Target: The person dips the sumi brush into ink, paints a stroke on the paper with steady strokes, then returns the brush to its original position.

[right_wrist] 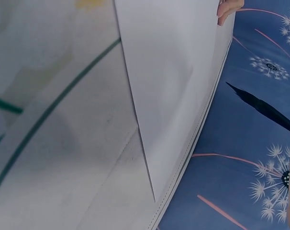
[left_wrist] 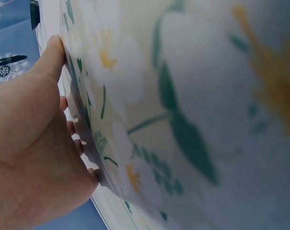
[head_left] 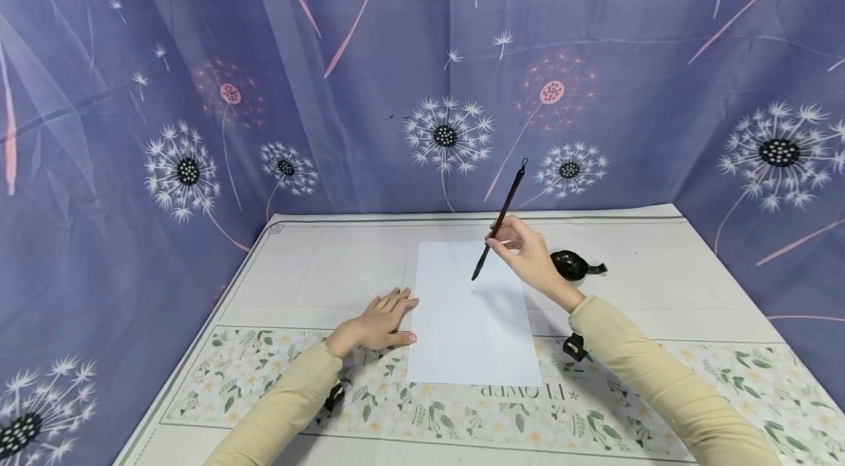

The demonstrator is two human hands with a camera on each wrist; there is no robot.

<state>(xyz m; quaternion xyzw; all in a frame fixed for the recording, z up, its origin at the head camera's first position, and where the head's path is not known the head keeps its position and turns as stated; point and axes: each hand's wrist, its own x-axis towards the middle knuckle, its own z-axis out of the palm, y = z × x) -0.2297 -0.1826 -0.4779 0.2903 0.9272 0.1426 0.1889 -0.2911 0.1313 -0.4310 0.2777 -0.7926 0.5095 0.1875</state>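
My right hand (head_left: 524, 253) pinches a dark writing brush (head_left: 507, 205) by its shaft, over the upper part of a white sheet of paper (head_left: 472, 334). The brush slants, its loop end up and its black pointed tip (right_wrist: 238, 92) down; the right wrist view shows the tip apart from the paper. My left hand (head_left: 379, 323) lies palm down with its fingers spread, the fingertips right at the sheet's left edge. The left wrist view shows its palm (left_wrist: 35, 143) and extended thumb close over the flowered cloth. No marks show on the sheet.
A black spoon-shaped dish (head_left: 569, 266) with a short handle stands just right of my right hand. The table carries a white cloth (head_left: 343, 260) with a flowered band (head_left: 264, 370). A purple dandelion curtain (head_left: 370, 158) hangs behind it. Small black objects show at both forearms.
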